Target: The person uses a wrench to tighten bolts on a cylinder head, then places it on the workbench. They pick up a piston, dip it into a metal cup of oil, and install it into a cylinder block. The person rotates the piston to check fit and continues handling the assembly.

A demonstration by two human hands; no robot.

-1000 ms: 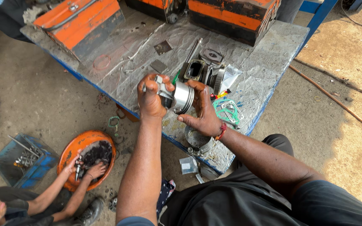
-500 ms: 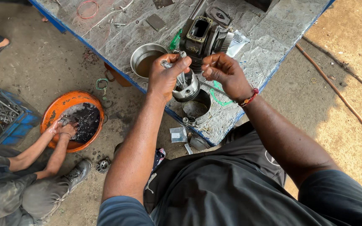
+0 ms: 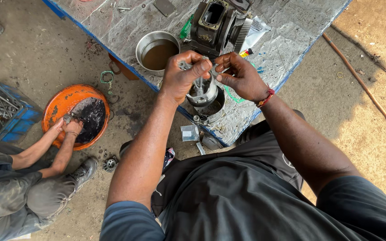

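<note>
My left hand (image 3: 182, 76) grips a silver metal piston (image 3: 205, 91) with its rod end up, held just above the table's near edge. My right hand (image 3: 240, 76) pinches a small part at the piston's top, fingertips meeting those of the left hand. Directly behind the hands stands a dark finned engine cylinder block (image 3: 217, 24). A second round metal ring or bowl (image 3: 211, 111) lies under the piston.
A metal bowl of brown liquid (image 3: 157, 49) sits on the foil-covered table (image 3: 291, 40). On the floor at left, another person's hands (image 3: 70, 125) work in an orange basin of black oil (image 3: 79, 114). A blue crate of tools (image 3: 3, 111) stands beside it.
The view has tilted downward and closer. My hands brought the piston nearer the table edge, and the right hand moved onto its top.
</note>
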